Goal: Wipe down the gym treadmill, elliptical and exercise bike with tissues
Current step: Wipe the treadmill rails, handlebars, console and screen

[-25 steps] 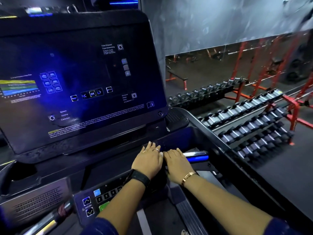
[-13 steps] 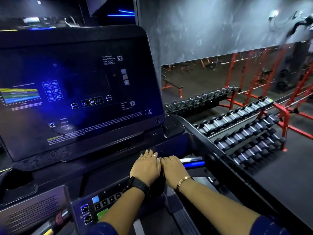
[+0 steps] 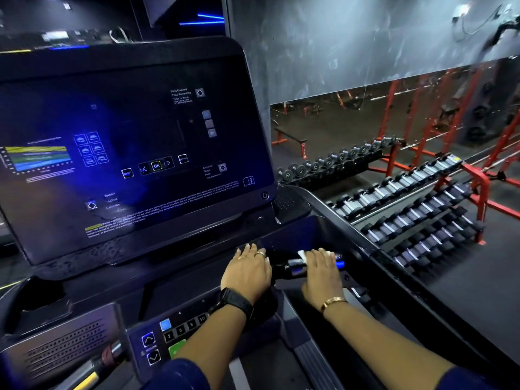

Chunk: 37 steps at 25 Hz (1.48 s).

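Right hand [image 3: 320, 274]: fingers flat, together, pressing a white tissue [image 3: 302, 254] onto the treadmill handlebar [image 3: 291, 269].
Left hand [image 3: 246, 273]: fingers straight, slightly apart, holding nothing.
Handling: tissue lay under the right fingers [image 3: 318, 257]; likely soft, tearable; best pinned flat.

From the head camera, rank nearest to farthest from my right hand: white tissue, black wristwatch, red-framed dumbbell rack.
1. White tissue, under the right hand.
2. Black wristwatch, alongside, at the left hand wrist.
3. Red-framed dumbbell rack, far off to the right.
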Tool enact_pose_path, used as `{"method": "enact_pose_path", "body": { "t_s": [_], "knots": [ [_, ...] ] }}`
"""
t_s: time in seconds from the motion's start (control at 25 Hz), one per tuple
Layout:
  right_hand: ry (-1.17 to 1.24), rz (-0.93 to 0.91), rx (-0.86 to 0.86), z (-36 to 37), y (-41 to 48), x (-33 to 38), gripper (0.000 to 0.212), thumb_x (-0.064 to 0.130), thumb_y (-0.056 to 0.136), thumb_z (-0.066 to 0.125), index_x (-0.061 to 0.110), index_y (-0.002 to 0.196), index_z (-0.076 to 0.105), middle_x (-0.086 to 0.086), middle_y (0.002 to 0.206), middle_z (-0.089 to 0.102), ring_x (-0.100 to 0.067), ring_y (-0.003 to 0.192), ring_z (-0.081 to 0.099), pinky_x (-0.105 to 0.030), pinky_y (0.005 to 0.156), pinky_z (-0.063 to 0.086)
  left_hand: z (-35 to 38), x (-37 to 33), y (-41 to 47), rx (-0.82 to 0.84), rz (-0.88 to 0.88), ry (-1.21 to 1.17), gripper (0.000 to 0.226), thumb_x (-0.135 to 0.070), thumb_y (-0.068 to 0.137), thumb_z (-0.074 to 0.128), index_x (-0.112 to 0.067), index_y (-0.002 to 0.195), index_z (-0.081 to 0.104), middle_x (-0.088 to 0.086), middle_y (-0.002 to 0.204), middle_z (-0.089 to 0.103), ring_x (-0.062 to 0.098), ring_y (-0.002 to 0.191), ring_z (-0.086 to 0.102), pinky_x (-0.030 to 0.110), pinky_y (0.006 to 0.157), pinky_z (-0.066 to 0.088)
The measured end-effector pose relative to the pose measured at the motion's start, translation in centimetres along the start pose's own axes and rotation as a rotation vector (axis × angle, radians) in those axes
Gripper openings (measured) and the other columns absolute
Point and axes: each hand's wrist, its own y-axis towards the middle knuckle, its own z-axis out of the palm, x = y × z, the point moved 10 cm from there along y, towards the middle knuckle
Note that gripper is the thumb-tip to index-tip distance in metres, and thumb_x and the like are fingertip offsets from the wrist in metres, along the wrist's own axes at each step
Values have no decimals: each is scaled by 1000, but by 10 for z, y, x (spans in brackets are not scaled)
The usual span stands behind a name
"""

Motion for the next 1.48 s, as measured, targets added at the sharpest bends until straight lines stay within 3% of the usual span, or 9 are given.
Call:
{"method": "enact_pose_path", "body": {
  "t_s": [0.16,0.36,0.56,0.72,0.8,0.96,1.12,1.32,1.48],
  "knots": [
    [29,-178,-52,-1,-12,57,90,13,43,80,3,128,53,-14,125,60,-35,119,56,-45,110,22,-1,0,3,-12,-4,-9,48,-29,104,23,-12,147,38,10,156,34,19,148,23,35,121,18],
    [-42,-381,-196,-5,-47,62,72,11,77,34,3,148,26,-14,154,30,-30,142,27,-43,117,15,-1,0,2,-16,-8,-10,48,-29,104,23,-12,146,39,11,156,34,19,147,24,34,120,19],
    [-29,-296,-52,0,-10,91,66,15,68,62,1,132,51,-16,127,60,-32,122,55,-45,115,14,1,1,2,-5,-17,-28,49,-32,104,23,-13,146,40,9,154,38,19,147,25,34,121,18],
    [-8,-462,-109,5,-32,61,79,15,72,44,4,148,23,-16,151,34,-31,140,30,-43,116,19,-1,0,0,-17,-15,-27,48,-30,104,24,-13,145,41,9,154,38,19,146,27,33,119,20],
    [81,-372,-148,0,-38,18,90,11,66,54,8,149,22,-14,152,28,-30,141,24,-45,116,24,-1,0,-1,-17,-17,-31,48,-29,104,24,-13,146,40,9,155,37,19,147,26,33,119,19],
    [93,-58,-78,6,-20,-20,108,7,43,78,0,141,32,-22,142,43,-36,135,30,-43,117,10,-1,2,0,-9,-25,-29,48,-29,104,24,-13,148,38,10,156,34,19,147,25,32,120,18],
    [88,-221,-87,-1,-8,54,88,17,43,81,5,123,49,-13,117,59,-35,113,55,-45,112,26,-1,1,1,-12,-27,-11,48,-29,104,24,-13,147,39,9,155,36,19,147,26,32,119,19],
    [95,-481,-97,-16,5,78,56,8,53,73,14,107,58,-2,89,59,-25,82,56,-36,85,45,0,2,2,6,-39,-8,49,-30,104,24,-14,148,37,9,156,34,19,148,24,33,119,18],
    [42,-338,57,3,16,26,51,5,61,66,15,110,57,-3,94,58,-28,89,54,-35,88,42,-1,2,-1,-3,-39,-11,48,-29,104,24,-14,148,37,10,156,33,19,147,25,33,119,18]
  ]
}}
